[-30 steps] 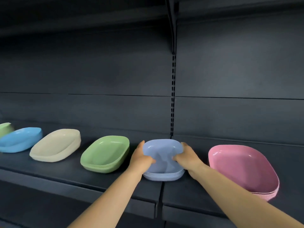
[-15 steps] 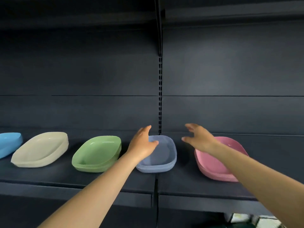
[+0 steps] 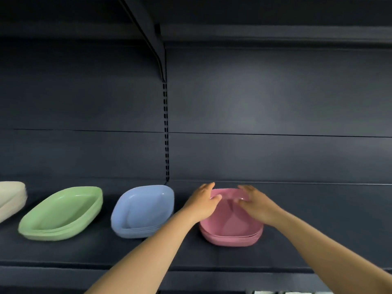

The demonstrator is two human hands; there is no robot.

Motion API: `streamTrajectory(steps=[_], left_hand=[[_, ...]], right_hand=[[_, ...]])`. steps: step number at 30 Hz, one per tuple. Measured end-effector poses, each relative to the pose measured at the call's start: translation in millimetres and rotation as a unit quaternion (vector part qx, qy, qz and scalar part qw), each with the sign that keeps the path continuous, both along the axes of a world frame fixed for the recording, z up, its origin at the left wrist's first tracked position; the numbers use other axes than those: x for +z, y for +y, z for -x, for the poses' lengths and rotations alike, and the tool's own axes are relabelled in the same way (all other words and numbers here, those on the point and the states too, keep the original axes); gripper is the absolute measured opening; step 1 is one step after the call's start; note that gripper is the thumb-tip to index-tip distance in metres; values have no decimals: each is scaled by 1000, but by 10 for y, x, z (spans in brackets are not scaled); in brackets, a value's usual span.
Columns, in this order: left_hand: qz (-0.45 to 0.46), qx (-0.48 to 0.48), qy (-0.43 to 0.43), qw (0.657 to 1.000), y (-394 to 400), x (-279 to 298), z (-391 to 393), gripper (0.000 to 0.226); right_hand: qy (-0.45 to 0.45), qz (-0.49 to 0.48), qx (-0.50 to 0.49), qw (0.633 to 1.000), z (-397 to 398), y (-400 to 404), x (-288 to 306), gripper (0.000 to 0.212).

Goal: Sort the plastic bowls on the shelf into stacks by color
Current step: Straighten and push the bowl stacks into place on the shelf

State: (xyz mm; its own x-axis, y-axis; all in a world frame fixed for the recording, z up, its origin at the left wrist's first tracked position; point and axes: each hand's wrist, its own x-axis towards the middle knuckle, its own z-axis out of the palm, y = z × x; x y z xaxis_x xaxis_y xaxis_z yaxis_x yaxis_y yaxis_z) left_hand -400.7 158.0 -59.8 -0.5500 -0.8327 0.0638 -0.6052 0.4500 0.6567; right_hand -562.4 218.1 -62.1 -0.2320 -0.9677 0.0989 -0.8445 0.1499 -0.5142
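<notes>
Both hands, left hand (image 3: 202,203) and right hand (image 3: 255,203), hover fingers spread over the pink stack (image 3: 231,230); bare shelf (image 3: 318,230) lies right of the fingers.

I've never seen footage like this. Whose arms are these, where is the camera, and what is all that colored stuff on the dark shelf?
There is no robot here: these are a person's two bare arms, filmed by a wide-angle camera worn on the head, which looks forward and down. That is why the arms enter from the bottom edge.

On the dark shelf stand low stacks of plastic bowls, one color each: a cream stack at the far left, cut off by the frame, then a green stack, a blue stack and a pink stack.

The left hand and right hand both reach over the pink stack with relaxed fingers. Neither hand clearly grips anything, and the blur hides whether they touch it.
</notes>
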Motion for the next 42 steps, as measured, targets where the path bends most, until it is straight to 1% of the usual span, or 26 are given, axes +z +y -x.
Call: streamTrajectory(steps=[3,6,8,10,11,13,18,22,25,28,33,35,40,42], left_hand=[[-17,37,20,999,-19,-99,103,57],[-57,73,85,992,7,-180,78,57],[-106,92,153,978,57,-232,36,59],[-157,109,235,953,122,-289,17,59],[-174,120,267,940,155,-315,20,59],[-188,141,306,923,197,-353,48,60],[-203,176,353,896,261,-377,144,57],[-192,189,372,888,360,-328,286,56],[-178,180,383,888,512,-237,454,56],[-159,163,387,893,712,-135,695,58],[-153,132,409,890,1219,61,1220,55],[-153,125,420,886,1460,102,1448,53],[-167,99,433,880,2040,132,2027,50],[-169,95,439,877,2240,154,2234,48]], right_hand=[[-64,6,6,998,50,-20,-96,53],[-200,27,3,979,77,18,-137,47],[-326,42,1,945,83,83,-200,45],[-429,57,2,902,101,118,-306,45],[-459,63,1,886,117,123,-360,47],[-493,66,3,868,147,124,-409,49],[-550,68,11,832,195,118,-378,49],[-566,85,7,820,304,176,-324,47],[-560,111,13,821,453,332,-239,46],[-558,158,5,814,676,573,-143,44],[-560,249,-91,785,1134,1083,-32,24],[-556,262,-108,782,1326,1377,24,23],[-535,263,-121,794,1853,2089,123,27],[-537,264,-130,790,2032,2299,169,27]])
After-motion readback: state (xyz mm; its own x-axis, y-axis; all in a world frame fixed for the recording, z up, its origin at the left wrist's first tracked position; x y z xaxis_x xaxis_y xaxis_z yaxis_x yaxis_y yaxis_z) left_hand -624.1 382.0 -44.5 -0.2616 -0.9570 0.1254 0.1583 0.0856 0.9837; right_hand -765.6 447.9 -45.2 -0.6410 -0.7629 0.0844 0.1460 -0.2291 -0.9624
